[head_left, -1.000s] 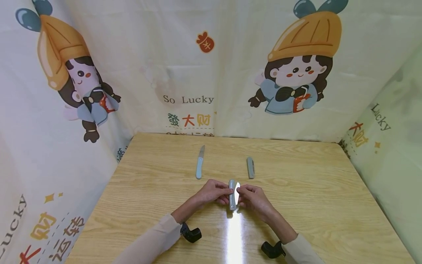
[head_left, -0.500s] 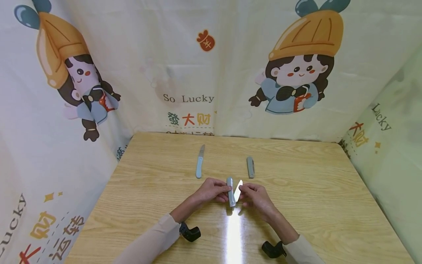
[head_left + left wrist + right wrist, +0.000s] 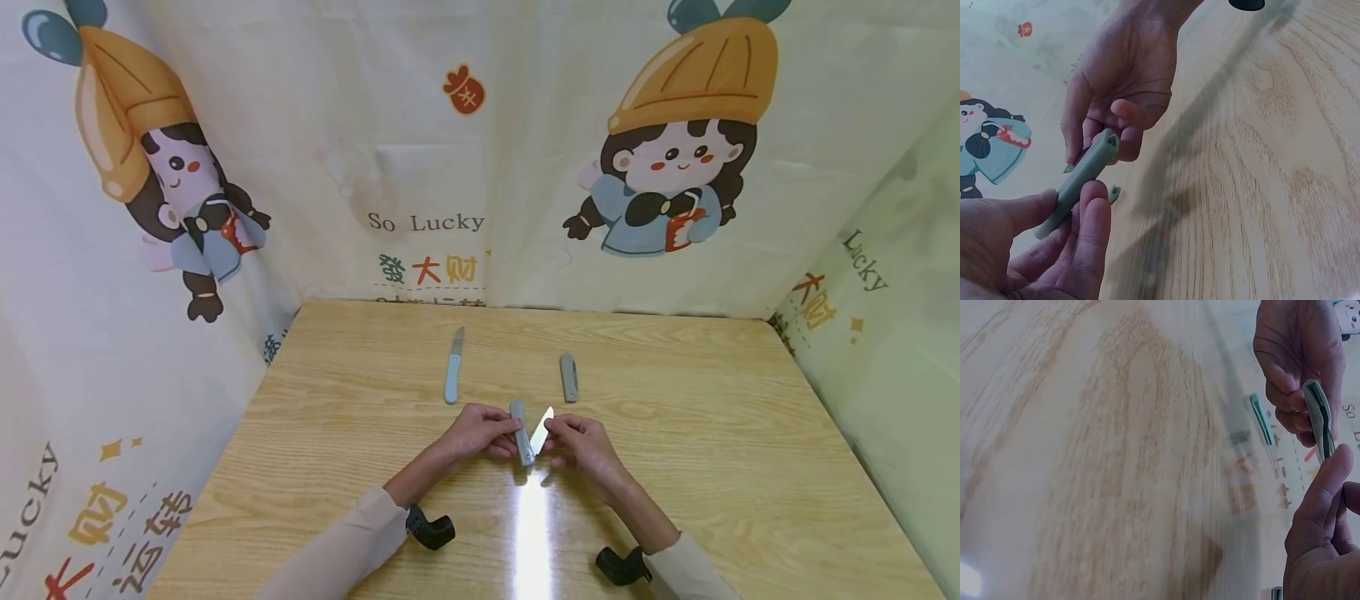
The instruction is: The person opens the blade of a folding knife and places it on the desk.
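Note:
Between my two hands is a folding knife [image 3: 520, 429] with a grey-green handle and a shiny blade. My left hand [image 3: 480, 431] grips the handle between thumb and fingers. The blade stands part way out, at a narrow angle to the handle, its tip pointing away from me. Near that tip my right hand [image 3: 583, 442] pinches the blade between thumb and fingers. In the left wrist view the knife handle [image 3: 1082, 178] slants up from my left fingers toward the right hand. The right wrist view shows the handle's slotted edge [image 3: 1319, 412] facing the camera.
Farther back on the wooden table [image 3: 337, 433] lie a light blue knife [image 3: 453, 371] with its blade out and a folded grey knife [image 3: 569, 378]. A printed curtain [image 3: 525, 167] hangs behind the table. A bright light reflection crosses the table in front of me.
The blade has swung farther out from the handle, its angle widening. My left hand has shifted slightly left with the handle, and my right hand keeps pinching the blade.

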The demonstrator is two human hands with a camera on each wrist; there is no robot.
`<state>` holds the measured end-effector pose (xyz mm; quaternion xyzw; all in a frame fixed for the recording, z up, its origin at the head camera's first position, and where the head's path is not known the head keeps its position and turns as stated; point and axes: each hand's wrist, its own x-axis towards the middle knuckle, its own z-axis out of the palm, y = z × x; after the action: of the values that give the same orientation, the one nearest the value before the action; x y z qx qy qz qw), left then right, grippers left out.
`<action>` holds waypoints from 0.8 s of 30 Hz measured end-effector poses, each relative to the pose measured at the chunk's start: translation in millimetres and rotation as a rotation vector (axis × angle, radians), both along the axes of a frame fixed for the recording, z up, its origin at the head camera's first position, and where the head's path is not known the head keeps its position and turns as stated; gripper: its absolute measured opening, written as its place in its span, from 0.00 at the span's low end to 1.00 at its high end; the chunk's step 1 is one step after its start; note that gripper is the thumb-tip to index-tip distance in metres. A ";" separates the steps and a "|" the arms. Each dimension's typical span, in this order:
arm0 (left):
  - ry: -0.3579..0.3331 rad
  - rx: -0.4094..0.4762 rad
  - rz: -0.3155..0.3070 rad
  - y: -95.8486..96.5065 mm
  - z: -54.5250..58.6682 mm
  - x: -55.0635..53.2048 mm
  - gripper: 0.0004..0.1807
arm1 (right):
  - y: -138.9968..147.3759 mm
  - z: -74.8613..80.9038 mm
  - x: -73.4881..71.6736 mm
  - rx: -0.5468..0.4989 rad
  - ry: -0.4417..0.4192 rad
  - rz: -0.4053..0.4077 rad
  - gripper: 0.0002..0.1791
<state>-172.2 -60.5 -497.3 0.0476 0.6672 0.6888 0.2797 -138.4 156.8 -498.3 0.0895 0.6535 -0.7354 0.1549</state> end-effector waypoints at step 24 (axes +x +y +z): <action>1.530 -0.608 -0.512 -15.1 22.5 0.8 0.21 | -0.2 1.3 -1.3 0.044 0.061 0.112 0.15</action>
<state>-171.4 -75.6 -474.8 0.5706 0.7963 0.1745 -0.0993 -139.8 156.7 -497.0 0.0340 0.6778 -0.7136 0.1738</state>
